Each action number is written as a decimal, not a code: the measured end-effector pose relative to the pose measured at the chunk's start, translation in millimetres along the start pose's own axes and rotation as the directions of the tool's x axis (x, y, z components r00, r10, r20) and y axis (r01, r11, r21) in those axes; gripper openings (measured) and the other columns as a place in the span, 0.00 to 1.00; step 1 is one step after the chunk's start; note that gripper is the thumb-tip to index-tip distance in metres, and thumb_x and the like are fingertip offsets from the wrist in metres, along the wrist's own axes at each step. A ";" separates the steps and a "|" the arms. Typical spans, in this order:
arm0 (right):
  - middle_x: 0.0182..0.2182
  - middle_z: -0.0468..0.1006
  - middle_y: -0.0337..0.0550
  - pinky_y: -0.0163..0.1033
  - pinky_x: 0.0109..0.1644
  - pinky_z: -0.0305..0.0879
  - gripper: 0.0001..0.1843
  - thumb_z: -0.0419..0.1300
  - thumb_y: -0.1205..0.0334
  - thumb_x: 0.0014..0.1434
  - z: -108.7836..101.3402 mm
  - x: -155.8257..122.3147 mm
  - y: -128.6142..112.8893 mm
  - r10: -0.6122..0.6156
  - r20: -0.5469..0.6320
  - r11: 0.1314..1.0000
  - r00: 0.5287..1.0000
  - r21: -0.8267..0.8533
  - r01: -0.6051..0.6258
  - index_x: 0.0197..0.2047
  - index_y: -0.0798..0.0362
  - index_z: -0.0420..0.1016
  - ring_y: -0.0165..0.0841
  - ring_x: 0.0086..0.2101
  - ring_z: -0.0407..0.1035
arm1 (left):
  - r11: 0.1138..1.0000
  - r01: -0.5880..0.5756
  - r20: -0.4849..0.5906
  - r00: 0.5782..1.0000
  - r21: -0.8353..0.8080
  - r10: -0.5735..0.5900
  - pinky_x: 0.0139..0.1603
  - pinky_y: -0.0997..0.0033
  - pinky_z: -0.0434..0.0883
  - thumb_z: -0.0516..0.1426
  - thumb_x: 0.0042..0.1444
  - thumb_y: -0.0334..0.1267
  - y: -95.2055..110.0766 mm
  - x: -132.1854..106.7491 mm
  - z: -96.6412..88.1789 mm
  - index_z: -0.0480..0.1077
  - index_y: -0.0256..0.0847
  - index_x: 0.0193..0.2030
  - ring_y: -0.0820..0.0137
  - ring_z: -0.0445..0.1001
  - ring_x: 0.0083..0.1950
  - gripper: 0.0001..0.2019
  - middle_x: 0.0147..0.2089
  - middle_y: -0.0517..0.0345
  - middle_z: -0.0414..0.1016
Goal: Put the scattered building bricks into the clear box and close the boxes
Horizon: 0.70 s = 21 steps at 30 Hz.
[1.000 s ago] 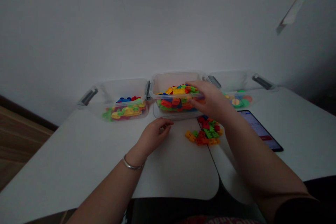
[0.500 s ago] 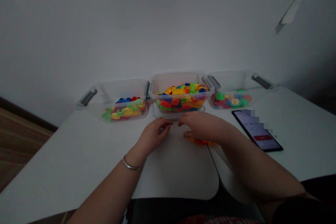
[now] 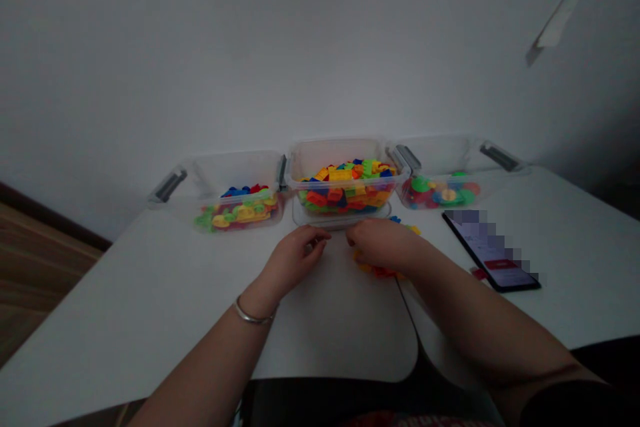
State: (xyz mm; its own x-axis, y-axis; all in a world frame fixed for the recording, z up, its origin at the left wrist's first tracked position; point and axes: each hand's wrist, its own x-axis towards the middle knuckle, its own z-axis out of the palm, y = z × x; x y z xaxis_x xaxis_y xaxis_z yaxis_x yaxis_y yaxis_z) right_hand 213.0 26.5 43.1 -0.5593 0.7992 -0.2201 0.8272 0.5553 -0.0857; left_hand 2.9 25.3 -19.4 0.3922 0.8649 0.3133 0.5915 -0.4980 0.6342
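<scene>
My left hand (image 3: 299,252), with a silver bangle on its wrist, rests on the white table. Its fingers are bent, a gap shows between them and the thumb, and I see nothing in it. My right hand (image 3: 381,240) is closed, fingers curled down over a small pile of yellow and orange-red plastic pieces (image 3: 384,272); whatever its fingertips hold is hidden. Blue and yellow pieces (image 3: 413,229) peek out behind that hand. Just beyond both hands stands a transparent box (image 3: 345,185) heaped with colourful toy building blocks.
Left of the middle box is a second transparent box (image 3: 235,210) with coloured pieces; a third box (image 3: 443,181) on the right holds round coloured pieces. A phone (image 3: 487,250) lies at the right, a small red item (image 3: 479,273) beside it. The wall stands behind.
My right hand has lowered and drawn its fingers together over the pile, uncovering blue and yellow pieces behind it. My left hand has hardly moved.
</scene>
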 end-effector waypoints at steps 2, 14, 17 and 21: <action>0.41 0.84 0.58 0.49 0.43 0.73 0.14 0.58 0.71 0.56 2.4 1.6 -2.7 -0.006 0.001 1.000 1.000 -0.007 0.006 0.43 0.57 0.82 0.51 0.42 0.79 | 1.000 0.002 0.006 1.000 0.004 -0.002 0.42 0.65 0.73 0.54 0.61 0.33 -1.2 -0.2 0.9 0.77 0.40 0.45 0.66 0.77 0.41 0.11 0.41 0.52 0.80; 0.41 0.84 0.45 0.41 0.44 0.69 0.09 0.59 0.69 0.60 -23.3 -12.6 11.2 -0.137 -0.342 0.967 0.930 0.156 0.200 0.41 0.52 0.79 0.38 0.40 0.77 | 0.999 0.051 0.010 0.999 0.005 -0.051 0.44 0.63 0.74 0.54 0.61 0.33 2.4 -0.9 -2.0 0.76 0.40 0.46 0.64 0.78 0.42 0.11 0.42 0.52 0.80; 0.39 0.84 0.44 0.42 0.46 0.69 0.07 0.60 0.68 0.60 -34.3 -19.5 20.1 -0.085 -0.572 0.966 0.816 0.155 0.209 0.40 0.51 0.79 0.38 0.41 0.76 | 0.999 0.049 0.009 0.999 0.007 -0.049 0.43 0.65 0.74 0.54 0.61 0.34 0.2 -1.7 -1.1 0.76 0.41 0.46 0.65 0.77 0.41 0.10 0.41 0.53 0.80; 0.40 0.83 0.46 0.45 0.49 0.68 0.07 0.61 0.64 0.61 -37.5 -18.3 30.1 0.059 -0.870 0.979 0.490 0.147 0.143 0.42 0.51 0.80 0.40 0.42 0.76 | 0.999 0.047 0.015 0.999 0.012 -0.047 0.42 0.65 0.74 0.54 0.61 0.34 -2.8 -2.1 0.3 0.76 0.41 0.46 0.65 0.77 0.41 0.11 0.41 0.53 0.80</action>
State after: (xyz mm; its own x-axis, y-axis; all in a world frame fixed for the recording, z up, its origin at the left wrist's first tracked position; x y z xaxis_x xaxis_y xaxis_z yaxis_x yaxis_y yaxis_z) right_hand 246.1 37.2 81.0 -0.2720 0.6246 0.7320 0.7376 0.6239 -0.2583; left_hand 0.6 24.8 -22.1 0.3749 0.8861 0.2724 0.6173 -0.4578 0.6398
